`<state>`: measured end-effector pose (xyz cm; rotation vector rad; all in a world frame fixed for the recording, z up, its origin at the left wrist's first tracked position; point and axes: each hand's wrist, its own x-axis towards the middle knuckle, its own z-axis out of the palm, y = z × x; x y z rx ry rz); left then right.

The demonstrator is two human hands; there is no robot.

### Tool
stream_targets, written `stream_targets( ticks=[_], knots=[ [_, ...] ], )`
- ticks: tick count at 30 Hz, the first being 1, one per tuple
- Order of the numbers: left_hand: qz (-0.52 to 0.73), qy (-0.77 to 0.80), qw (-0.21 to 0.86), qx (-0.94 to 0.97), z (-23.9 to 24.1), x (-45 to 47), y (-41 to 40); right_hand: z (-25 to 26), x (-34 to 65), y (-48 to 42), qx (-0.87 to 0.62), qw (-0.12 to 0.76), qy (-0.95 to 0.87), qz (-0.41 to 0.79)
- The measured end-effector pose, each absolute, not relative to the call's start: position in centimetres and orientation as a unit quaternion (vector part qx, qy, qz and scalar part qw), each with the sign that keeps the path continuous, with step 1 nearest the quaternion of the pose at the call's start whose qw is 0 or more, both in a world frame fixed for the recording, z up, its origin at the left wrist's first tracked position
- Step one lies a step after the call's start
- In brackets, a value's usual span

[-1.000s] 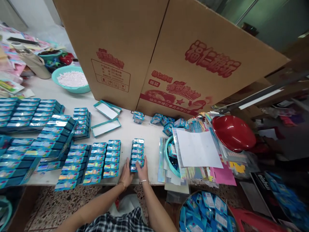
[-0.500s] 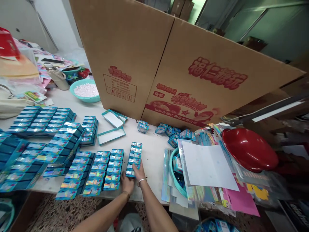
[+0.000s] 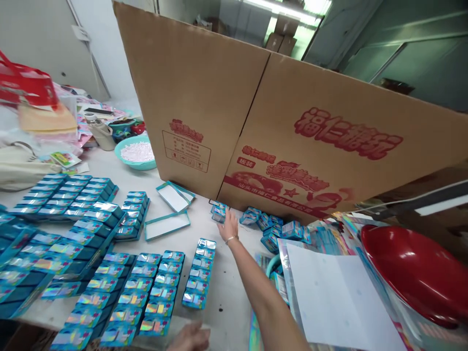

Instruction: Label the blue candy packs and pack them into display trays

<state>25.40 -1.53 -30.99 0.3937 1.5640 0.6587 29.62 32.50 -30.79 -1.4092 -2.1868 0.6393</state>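
My right hand (image 3: 229, 227) is stretched out to the foot of the cardboard, its fingers extended beside a couple of small blue boxes (image 3: 218, 211). Whether the fingertips touch them I cannot make out. My left hand (image 3: 190, 336) is low at the table's front edge, smeared by motion, with nothing visible in it. Between the hands stands a single row of blue boxes with shiny tops (image 3: 199, 275), touched by neither hand. Longer rows of the same boxes (image 3: 157, 292) stand just left of it.
Shallow blue-edged trays (image 3: 167, 226) lie behind the rows. A tall cardboard sheet (image 3: 190, 97) walls off the back. Loose blue boxes (image 3: 270, 226) lie along its foot. White paper (image 3: 329, 287) and a red basin (image 3: 413, 273) crowd the right; a turquoise bowl (image 3: 137, 165) stands back left.
Both hands have left the single row of boxes. My right hand has moved forward to the small boxes by the cardboard; my left has drawn back towards me. The view has shifted.
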Motion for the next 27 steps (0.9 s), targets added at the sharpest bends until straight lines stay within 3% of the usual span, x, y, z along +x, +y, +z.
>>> stream_targets(
  ticks=[3, 6, 8, 11, 13, 18, 23, 27],
  knots=[
    [0.383, 0.624, 0.634, 0.251, -27.2, 19.0, 0.8, -29.8, 26.6, 37.1, -0.451, 0.075, -0.882, 0.118],
    [0.433, 0.726, 0.438, 0.307, -25.3, 10.1, 6.9, -30.3, 25.2, 38.9, -0.439, -0.003, -0.894, 0.091],
    [0.37, 0.803, 0.306, 0.354, -25.9, 5.2, 11.1, -30.9, 25.1, 38.8, -0.448, -0.01, -0.89, 0.09],
    [0.139, 0.864, 0.199, 0.441, -28.4, 1.5, 14.9, -31.2, 26.1, 37.2, -0.462, -0.022, -0.883, 0.083],
    [0.066, 0.862, 0.191, 0.465, -29.8, 1.0, 15.9, -31.1, 27.7, 35.3, -0.478, -0.035, -0.874, 0.081],
    [0.032, 0.833, 0.211, 0.511, -29.3, 2.0, 16.1, -31.1, 34.2, 28.9, -0.544, -0.056, -0.834, 0.075],
    [0.038, 0.784, 0.19, 0.59, -23.2, 4.6, 15.8, -30.6, 40.4, 21.5, -0.641, 0.014, -0.756, 0.134],
    [0.123, 0.722, 0.208, 0.649, -17.6, 11.9, 11.7, -28.2, 44.4, 15.3, -0.698, 0.095, -0.692, 0.16]
  ],
)
